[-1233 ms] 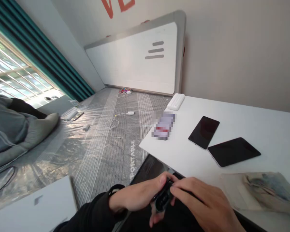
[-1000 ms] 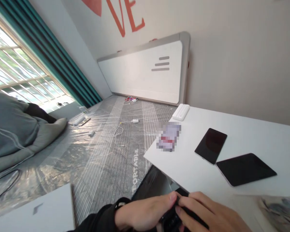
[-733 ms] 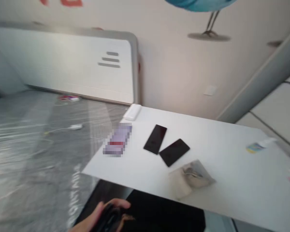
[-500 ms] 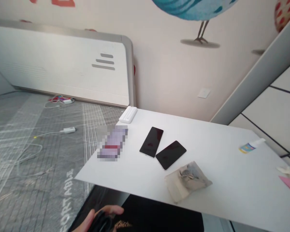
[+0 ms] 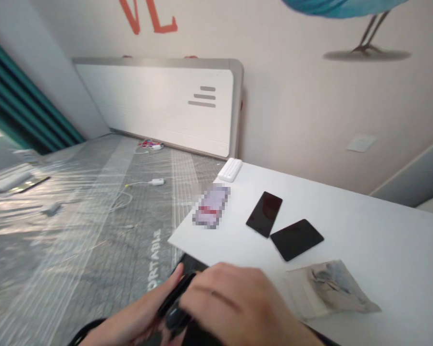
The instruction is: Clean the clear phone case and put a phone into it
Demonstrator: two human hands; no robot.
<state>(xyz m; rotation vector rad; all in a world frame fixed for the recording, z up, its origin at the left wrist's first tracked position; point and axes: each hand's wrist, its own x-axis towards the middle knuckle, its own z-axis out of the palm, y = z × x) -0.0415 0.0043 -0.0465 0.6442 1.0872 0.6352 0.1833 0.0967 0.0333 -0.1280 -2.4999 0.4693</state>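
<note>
Low in the view, my left hand [image 5: 144,302] is closed around a black object [image 5: 175,317] with a glossy, rounded end; its kind is not clear. My right hand [image 5: 234,300] curls over the same object from the right, back of the hand upward. Its fingertips are hidden, and it covers part of the object. Both hands are in front of the near edge of a white table [image 5: 238,245]. Nearest to my right hand on the tabletop is a beige plastic pouch [image 5: 332,288] with something dark inside.
Two dark-screened phones, one left [image 5: 264,214] and one right [image 5: 297,239], lie on the table. A blurred-out purple item [image 5: 212,205] and a white ribbed device [image 5: 230,169] sit near its left edge. A plastic-covered mattress [image 5: 104,240] with white cables [image 5: 120,199] spreads leftward.
My right hand has come into view and closed over the black object in my left hand. The view has swung left, so the table appears farther right.
</note>
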